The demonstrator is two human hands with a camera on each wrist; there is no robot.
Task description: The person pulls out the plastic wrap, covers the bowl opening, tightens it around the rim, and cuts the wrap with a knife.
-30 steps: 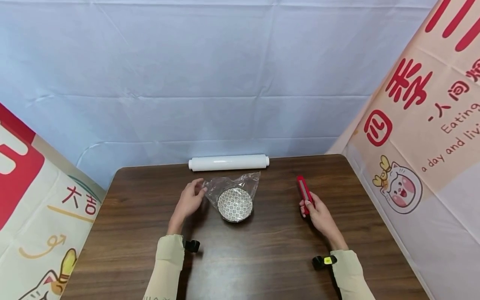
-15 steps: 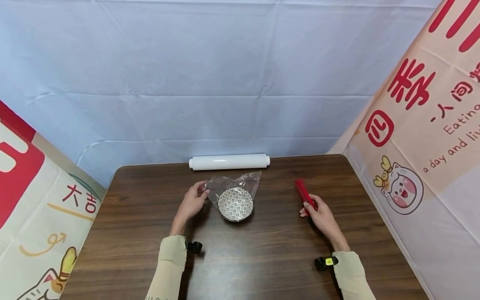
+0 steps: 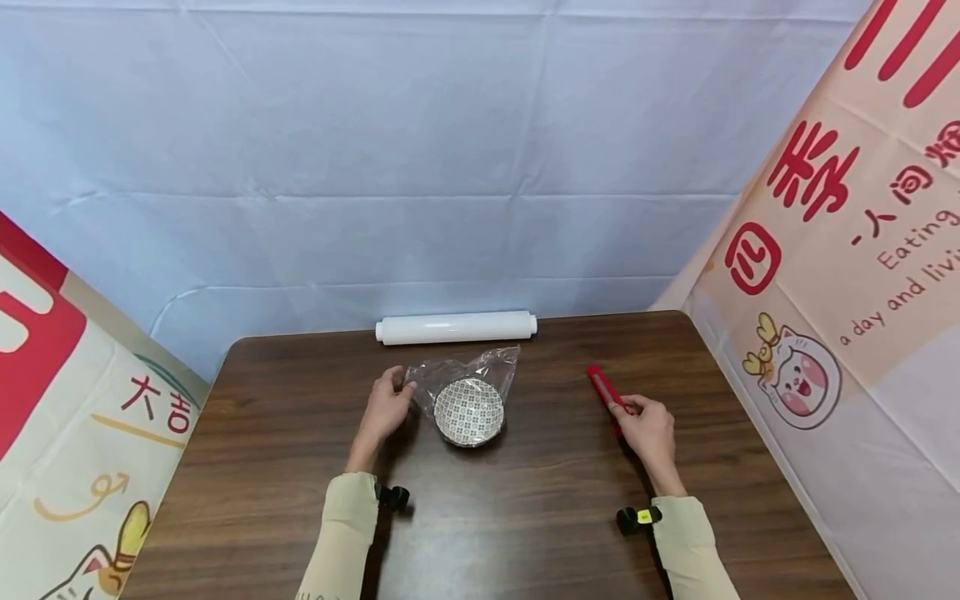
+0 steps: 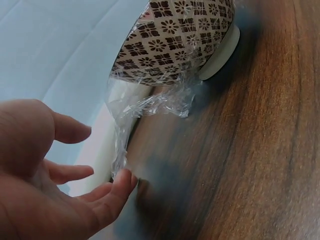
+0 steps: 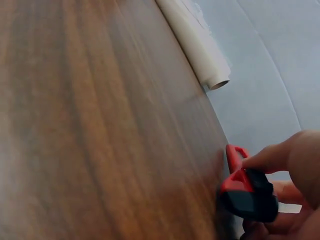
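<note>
A patterned bowl (image 3: pixel 468 412) with clear cling film (image 3: pixel 498 367) over it stands mid-table. The film's loose edge spreads behind and to the left of the bowl. My left hand (image 3: pixel 388 407) is beside that edge, its fingers loosely spread. In the left wrist view, a fingertip (image 4: pixel 122 182) is right at the end of the crumpled film (image 4: pixel 172 102), below the brown-flowered bowl (image 4: pixel 172 42). Over on the right, my right hand (image 3: pixel 647 429) holds a red utility knife (image 3: pixel 604 387) between thumb and fingers, low over the table. Its black end (image 5: pixel 252 204) faces the right wrist camera.
A white roll of cling film (image 3: pixel 456 327) lies along the back edge of the dark wooden table (image 3: pixel 510 508). Behind it hangs a pale cloth (image 3: pixel 360 150). Printed cloths (image 3: pixel 862 317) flank the table at both sides.
My right hand has lowered the utility knife and drawn it slightly nearer; the hand now covers more of it. My left hand has shifted a little right and nearer. The bowl has stayed put.
</note>
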